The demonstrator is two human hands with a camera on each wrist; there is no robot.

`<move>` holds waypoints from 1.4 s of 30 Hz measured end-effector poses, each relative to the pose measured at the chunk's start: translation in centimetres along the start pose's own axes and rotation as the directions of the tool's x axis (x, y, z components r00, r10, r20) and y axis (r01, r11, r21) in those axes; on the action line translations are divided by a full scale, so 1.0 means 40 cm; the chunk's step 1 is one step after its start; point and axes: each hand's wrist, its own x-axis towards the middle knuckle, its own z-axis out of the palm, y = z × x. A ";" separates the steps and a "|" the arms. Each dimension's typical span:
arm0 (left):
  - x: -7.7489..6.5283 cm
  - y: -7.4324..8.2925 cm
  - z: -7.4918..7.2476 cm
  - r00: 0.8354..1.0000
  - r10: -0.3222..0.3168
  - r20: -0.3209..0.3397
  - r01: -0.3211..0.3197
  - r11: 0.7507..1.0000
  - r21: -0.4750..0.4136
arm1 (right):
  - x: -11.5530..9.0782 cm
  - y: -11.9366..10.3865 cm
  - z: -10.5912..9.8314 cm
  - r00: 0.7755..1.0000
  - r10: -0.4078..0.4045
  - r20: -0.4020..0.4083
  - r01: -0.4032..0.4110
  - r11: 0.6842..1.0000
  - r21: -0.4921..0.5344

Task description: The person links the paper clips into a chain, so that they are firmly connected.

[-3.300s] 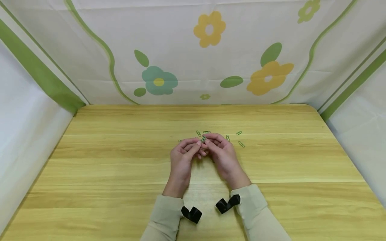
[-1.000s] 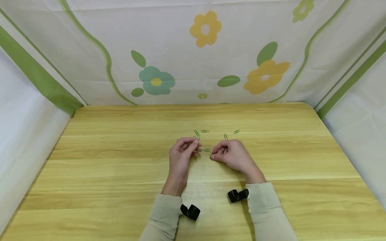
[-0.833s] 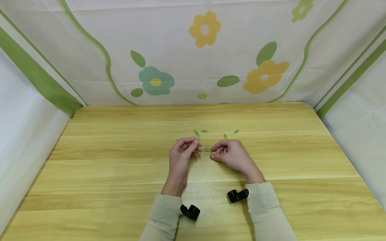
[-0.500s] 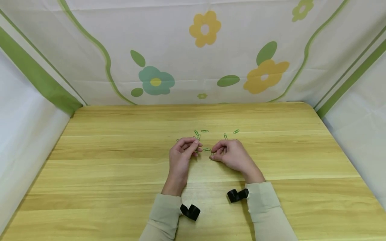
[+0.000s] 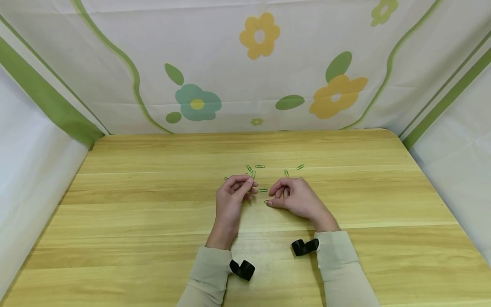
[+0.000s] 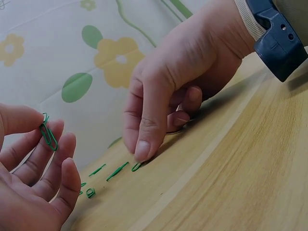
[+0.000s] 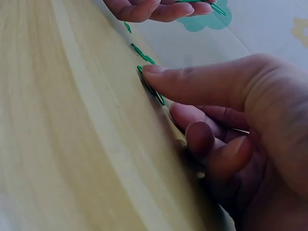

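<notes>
Thumb and index finger of my left hand [image 5: 232, 198] pinch a green wire paper clip [image 6: 49, 138] above the table, the other fingers spread loosely below it. My right hand [image 5: 299, 198] is low at the table to the right. Its thumb touches a second paper clip [image 7: 160, 98] lying on the wood, while the index fingertip stands apart from the thumb and the remaining fingers are bent. Another paper clip [image 5: 262, 190] lies between the two hands, just beyond the right thumb.
More green paper clips lie scattered behind the hands, including a flat clip [image 5: 260, 166], a clip by the right knuckles [image 5: 286, 173] and a clip farther right [image 5: 300, 167]. The wooden table [image 5: 134, 221] meets a flowered cloth [image 5: 238, 76] at its back edge.
My right hand has left the left fingertips and come down to the table at the right. Its thumb and index finger have parted, and the clip there has turned sideways. The left hand stays put.
</notes>
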 end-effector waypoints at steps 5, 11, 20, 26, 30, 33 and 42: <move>-0.001 0.002 0.001 1.000 0.001 0.002 -0.001 1.000 0.005 | -0.001 -0.001 0.000 1.000 -0.015 -0.004 0.015 1.000 -0.014; -0.002 0.000 -0.001 1.000 -0.003 0.003 0.003 1.000 0.014 | -0.001 0.001 0.001 0.999 -0.051 -0.002 0.051 0.998 -0.043; -0.004 -0.003 0.001 1.000 -0.012 0.022 0.012 0.999 0.034 | 0.003 0.005 0.012 1.000 -0.023 -0.005 0.022 0.907 0.421; -0.001 -0.008 0.003 1.000 -0.010 0.026 0.009 0.999 0.047 | 0.006 -0.005 0.019 0.992 -0.064 -0.112 0.116 0.822 0.557; 0.001 -0.010 0.003 0.999 0.001 0.035 -0.003 0.999 0.041 | 0.004 -0.009 0.018 0.989 -0.079 -0.123 0.140 0.747 0.650; 0.001 -0.011 0.003 0.999 0.011 0.046 -0.012 0.999 0.038 | 0.001 -0.011 0.017 0.989 -0.103 -0.110 0.151 0.694 0.704; -0.004 -0.008 0.003 0.997 0.021 0.071 -0.024 0.998 0.054 | 0.003 -0.022 0.022 0.990 -0.081 -0.117 0.142 0.656 0.741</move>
